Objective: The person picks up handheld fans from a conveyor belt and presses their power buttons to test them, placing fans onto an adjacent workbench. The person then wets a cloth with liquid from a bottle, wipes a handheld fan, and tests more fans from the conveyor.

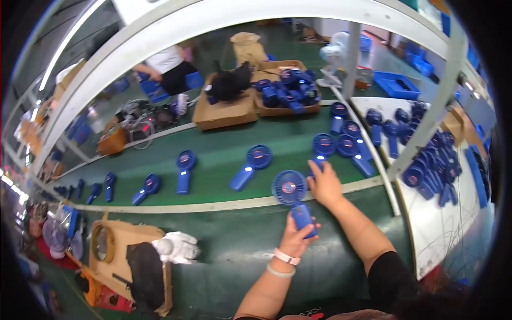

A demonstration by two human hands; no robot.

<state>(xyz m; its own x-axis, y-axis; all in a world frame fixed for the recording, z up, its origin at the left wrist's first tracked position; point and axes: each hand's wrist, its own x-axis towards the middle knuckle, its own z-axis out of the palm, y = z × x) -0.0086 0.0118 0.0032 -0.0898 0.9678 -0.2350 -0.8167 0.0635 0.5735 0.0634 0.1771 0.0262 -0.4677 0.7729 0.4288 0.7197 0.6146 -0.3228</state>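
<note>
My left hand [298, 235] is closed round the handle of a blue handheld fan [289, 188], holding it upright over the near green surface with its round grille on top. Farther right, my right hand [326, 184] reaches over the belt's pale edge, its fingers on the lower handle of another blue fan [324, 145]. That hand covers the handle's end. Directly beside this fan, more blue fans [348, 145] lie close together. A spaced row of similar fans runs leftward along the green belt [213, 160], among them one fan [253, 166] nearest my hands.
On the right, a white table [422, 218] bears many blue fans. Beyond the belt stand cardboard boxes [226, 113], one filled with fans. At left, a cardboard tray [124, 229] carries a tape roll and black cloth beside white gloves [178, 247]. A metal post [432, 112] rises at right.
</note>
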